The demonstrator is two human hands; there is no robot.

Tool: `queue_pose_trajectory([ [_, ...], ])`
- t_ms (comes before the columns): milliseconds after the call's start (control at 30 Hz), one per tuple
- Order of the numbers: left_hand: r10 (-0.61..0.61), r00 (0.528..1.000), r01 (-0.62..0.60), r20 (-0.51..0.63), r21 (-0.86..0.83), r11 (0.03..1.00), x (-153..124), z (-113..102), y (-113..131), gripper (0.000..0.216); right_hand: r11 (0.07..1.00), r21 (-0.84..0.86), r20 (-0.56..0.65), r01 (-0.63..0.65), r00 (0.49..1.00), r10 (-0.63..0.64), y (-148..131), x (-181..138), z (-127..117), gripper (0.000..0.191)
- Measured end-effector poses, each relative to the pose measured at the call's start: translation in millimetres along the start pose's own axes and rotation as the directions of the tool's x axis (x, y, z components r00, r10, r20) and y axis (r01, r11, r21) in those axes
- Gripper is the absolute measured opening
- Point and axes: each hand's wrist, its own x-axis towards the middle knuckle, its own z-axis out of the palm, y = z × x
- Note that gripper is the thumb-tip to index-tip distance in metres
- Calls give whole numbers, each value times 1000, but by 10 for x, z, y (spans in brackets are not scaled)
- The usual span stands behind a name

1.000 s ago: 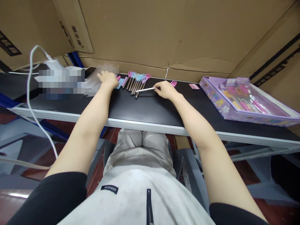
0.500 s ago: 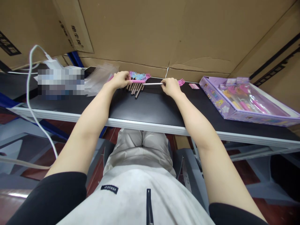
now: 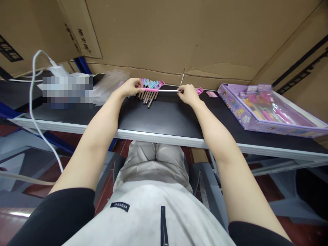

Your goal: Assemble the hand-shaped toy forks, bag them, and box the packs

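Observation:
My left hand is closed around the pink handle of a back scratcher. My right hand grips the silver rod near its other end, and a pink claw head sticks out beyond it. Rod and handle lie in one straight line and meet between my hands, held level just above the table. Behind and below them rests a bunch of back scratcher rods with blue and pink claw heads. Part of the bunch is hidden behind my left hand and the handle.
On the right stands a purple display box with wrapped pink and yellow scratchers inside. A small pink card lies beside it. Clear plastic bags and a white cable are on the left. Cardboard walls the back of the black table.
The silver rod has come level with the pink handle, and its end now meets the handle's end. My right hand has shifted very slightly; the left hand is almost still.

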Motion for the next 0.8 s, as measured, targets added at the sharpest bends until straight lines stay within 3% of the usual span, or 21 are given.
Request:
queue_pose_trajectory([
  [267, 40, 979, -79, -198, -189, 979, 65, 57, -77, 26, 963, 235, -60, 129, 991, -119, 59, 14, 3, 30],
  [533, 107, 959, -152, -262, -160, 975, 36, 35, -1, 22, 956, 211, -79, 206, 978, -193, 141, 66, 55, 27],
  [800, 135, 963, -167, -235, -124, 978, 6, 14, 61, 18, 952, 186, -44, 242, 970, -238, 94, 9, 5, 29],
])
